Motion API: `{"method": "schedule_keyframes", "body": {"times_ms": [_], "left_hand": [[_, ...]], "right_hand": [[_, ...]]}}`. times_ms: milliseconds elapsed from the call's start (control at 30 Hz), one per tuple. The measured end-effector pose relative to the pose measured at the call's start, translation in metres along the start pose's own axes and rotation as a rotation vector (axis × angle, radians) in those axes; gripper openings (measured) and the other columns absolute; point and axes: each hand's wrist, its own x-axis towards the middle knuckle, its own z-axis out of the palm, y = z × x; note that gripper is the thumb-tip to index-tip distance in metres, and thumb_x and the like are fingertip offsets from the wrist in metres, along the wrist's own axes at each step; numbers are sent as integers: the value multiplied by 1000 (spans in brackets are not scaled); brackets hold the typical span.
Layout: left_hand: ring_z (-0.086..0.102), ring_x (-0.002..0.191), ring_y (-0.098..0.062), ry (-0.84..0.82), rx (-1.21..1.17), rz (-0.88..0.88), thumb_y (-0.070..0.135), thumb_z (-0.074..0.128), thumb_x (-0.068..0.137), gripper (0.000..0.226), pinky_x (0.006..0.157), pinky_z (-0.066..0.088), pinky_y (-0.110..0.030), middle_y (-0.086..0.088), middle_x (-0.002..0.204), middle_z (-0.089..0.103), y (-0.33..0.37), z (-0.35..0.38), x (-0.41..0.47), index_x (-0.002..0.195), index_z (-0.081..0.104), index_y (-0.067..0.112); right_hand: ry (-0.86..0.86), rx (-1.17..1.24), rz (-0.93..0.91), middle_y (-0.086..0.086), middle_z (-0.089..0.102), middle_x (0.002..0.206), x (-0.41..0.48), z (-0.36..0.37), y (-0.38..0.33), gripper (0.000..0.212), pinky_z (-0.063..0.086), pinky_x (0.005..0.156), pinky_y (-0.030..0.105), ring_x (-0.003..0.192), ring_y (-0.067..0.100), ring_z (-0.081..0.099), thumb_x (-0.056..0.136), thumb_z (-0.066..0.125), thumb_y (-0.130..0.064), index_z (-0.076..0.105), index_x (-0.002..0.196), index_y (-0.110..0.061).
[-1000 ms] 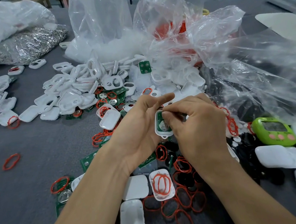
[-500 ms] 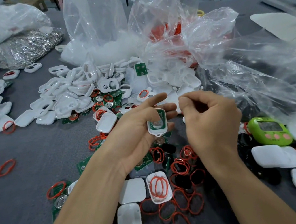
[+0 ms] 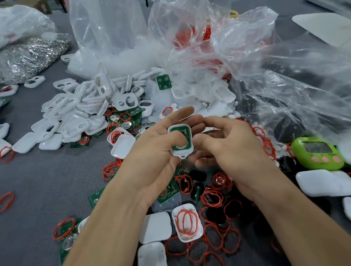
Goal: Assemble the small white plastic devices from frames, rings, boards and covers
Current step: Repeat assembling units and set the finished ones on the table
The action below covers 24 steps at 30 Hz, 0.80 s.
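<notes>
One white frame (image 3: 183, 152) with one green board (image 3: 184, 135) clamped in left hand (image 3: 158, 158) grip; right hand (image 3: 229, 147) loosely curled, just beside; three white covers (image 3: 154, 227) between forearms on counter (image 3: 39, 176)

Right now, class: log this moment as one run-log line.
left hand: holds frame, board inside, uncovered | right hand: beside frame, contents unclear

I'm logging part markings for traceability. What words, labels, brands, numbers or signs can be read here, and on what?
No text can be read.
On the device in the left hand: any print on its green board is too small to read.
On the timer: screen blurred, no digits legible.
On the loose boards: any print is too small to read.
</notes>
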Motion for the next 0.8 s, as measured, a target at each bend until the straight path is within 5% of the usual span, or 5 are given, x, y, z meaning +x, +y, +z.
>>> {"method": "schedule_keyframes", "body": {"times_ms": [400, 567, 800], "left_hand": [[72, 101, -21, -72, -46, 2, -26, 29, 83, 60, 79, 61, -31, -14, 109, 75, 3, 2, -2, 122, 65, 4], [74, 93, -16, -60, -11, 32, -23, 40, 89, 49, 58, 58, -26, -10, 105, 76, 2, 2, -4, 121, 65, 6], [75, 94, -18, -51, -49, 26, -24, 35, 87, 52, 79, 62, -26, -13, 109, 76, 3, -1, -1, 119, 66, 4]], "right_hand": [[-58, 3, -71, 11, 76, 78, -8, 4, -6, 24, 58, 59, 23, 63, 20, 73, 84, 69, 0, 77, 91, -22], [-4, -144, -157, 5, 75, 71, -8, 6, -2, 25, 60, 59, 28, 62, 23, 74, 81, 71, -3, 76, 92, -24], [-26, -70, -140, 8, 73, 69, -8, 4, -4, 17, 54, 56, 22, 57, 17, 69, 83, 73, -2, 77, 89, -18]]}}
